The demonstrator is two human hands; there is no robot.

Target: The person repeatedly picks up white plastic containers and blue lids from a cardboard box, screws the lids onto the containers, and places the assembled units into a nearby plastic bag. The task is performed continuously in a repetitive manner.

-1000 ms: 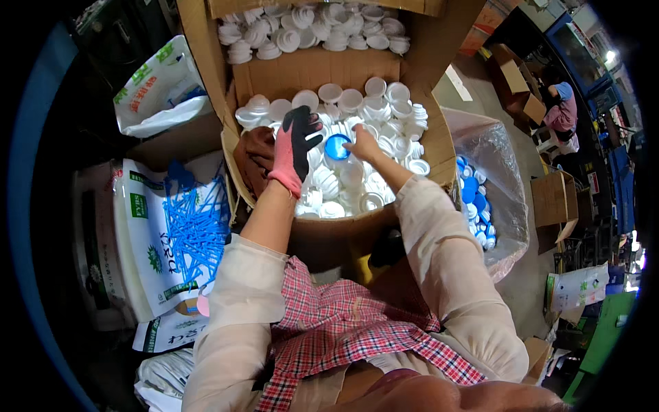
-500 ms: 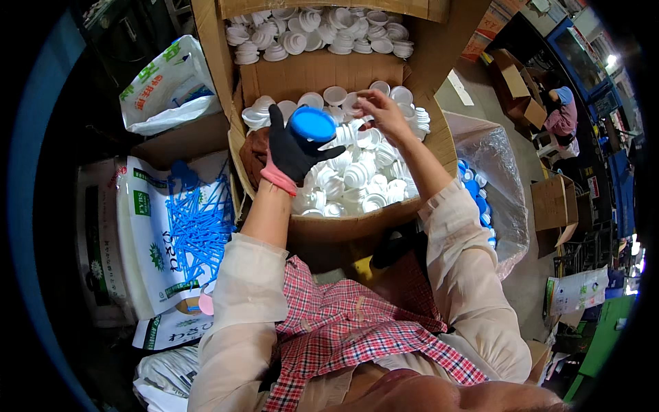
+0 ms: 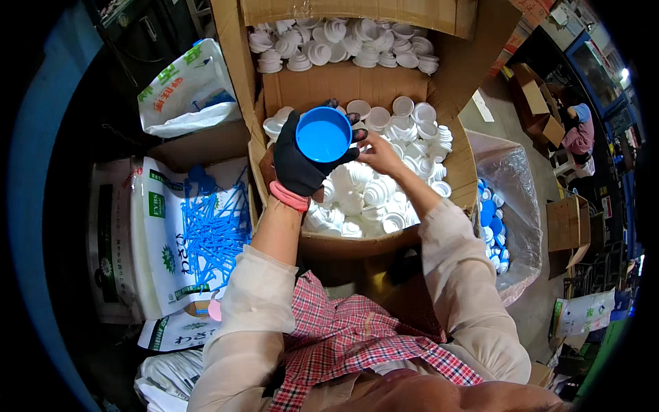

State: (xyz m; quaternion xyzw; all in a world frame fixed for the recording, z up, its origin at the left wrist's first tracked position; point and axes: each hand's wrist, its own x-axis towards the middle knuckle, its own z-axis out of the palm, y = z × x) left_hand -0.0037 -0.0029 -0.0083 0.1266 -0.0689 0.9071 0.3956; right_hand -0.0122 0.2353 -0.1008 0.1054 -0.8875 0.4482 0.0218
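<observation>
My left hand (image 3: 295, 167), in a black glove with a pink cuff, grips a round blue plastic cap (image 3: 323, 134). Its hollow inside faces up, and the gloved fingers wrap round the rim. At the cap's right side is my bare right hand (image 3: 379, 154), its fingers bent together close to the gloved fingertips. What those fingers hold, if anything, is hidden. Below both hands, white ribbed plastic pieces (image 3: 379, 192) lie heaped in an open cardboard box (image 3: 329, 246).
More white pieces (image 3: 343, 42) fill a compartment behind. Thin blue plastic sticks (image 3: 214, 237) lie on a printed sack at left, below a white bag (image 3: 189, 89). On the right, a plastic-lined box (image 3: 518, 206) holds blue and white parts. Farther right, another person (image 3: 580, 130) sits near cartons.
The blue cap has turned so its hollow side shows. My right hand has come down and left to meet the left hand. The whole view has shifted slightly.
</observation>
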